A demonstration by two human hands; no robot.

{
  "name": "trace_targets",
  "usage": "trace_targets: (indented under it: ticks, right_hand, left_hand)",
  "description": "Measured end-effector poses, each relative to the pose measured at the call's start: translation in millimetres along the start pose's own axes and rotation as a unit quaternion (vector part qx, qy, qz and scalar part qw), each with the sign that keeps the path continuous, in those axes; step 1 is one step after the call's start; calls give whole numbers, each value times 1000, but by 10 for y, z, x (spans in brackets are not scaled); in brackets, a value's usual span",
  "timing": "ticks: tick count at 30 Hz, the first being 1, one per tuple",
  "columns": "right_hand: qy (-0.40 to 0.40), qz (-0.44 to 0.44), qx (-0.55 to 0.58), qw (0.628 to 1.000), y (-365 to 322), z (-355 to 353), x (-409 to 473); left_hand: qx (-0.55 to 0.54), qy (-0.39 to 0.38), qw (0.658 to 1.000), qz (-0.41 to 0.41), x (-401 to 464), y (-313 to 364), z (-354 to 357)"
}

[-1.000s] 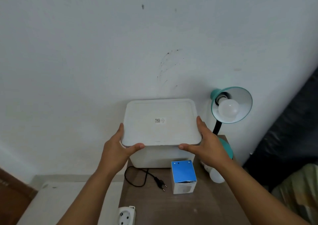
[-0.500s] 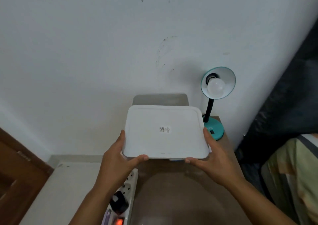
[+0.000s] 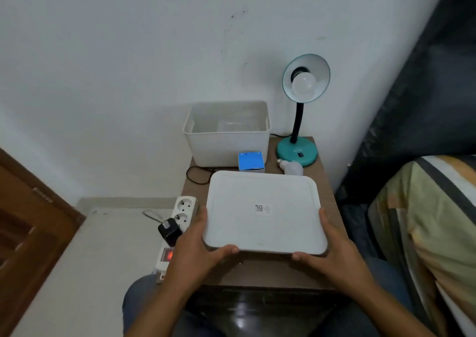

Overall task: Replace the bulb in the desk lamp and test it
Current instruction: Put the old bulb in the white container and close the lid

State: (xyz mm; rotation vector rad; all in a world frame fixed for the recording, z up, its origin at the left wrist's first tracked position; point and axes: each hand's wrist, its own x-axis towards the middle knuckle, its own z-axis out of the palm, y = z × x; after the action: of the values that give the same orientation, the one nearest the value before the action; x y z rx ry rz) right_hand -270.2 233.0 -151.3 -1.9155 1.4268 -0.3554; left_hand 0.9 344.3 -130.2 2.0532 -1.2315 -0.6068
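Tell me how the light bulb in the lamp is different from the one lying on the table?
The bulb in the lamp sits screwed into the teal shade, up high, facing outward. The loose bulb lies on its side on the table, beside the lamp base, with its metal screw end showing. The lamp's bulb hides its screw end in the socket. Both are round, white and unlit.
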Motion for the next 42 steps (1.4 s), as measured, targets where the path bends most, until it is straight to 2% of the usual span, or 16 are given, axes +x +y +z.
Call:
trace_targets:
  ticks: [9, 14, 22, 29, 31, 36, 42]
  right_hand:
    - [-17, -6, -11, 1000, 387, 198, -192]
    - [-27, -26, -65, 997, 438, 253, -212]
    - [-20, -19, -136, 990, 548, 436, -182]
    - [-27, -25, -133, 990, 571, 453, -152]
    - [-13, -20, -129, 991, 549, 444, -128]
    - [82, -33, -87, 992, 353, 299, 236]
    - [89, -15, -69, 994, 41, 117, 945]
  left_hand:
    - [38, -52, 997, -38, -357, -193, 272]
    - [70, -80, 993, -47, -396, -218, 340]
    - [147, -99, 983, -45, -405, -346, 483]
    - [154, -101, 982, -39, -321, -389, 523]
    - [148, -89, 984, -39, -260, -374, 499]
    - [129, -56, 989, -37, 75, -178, 354]
    - [72, 28, 997, -13, 751, 202, 22]
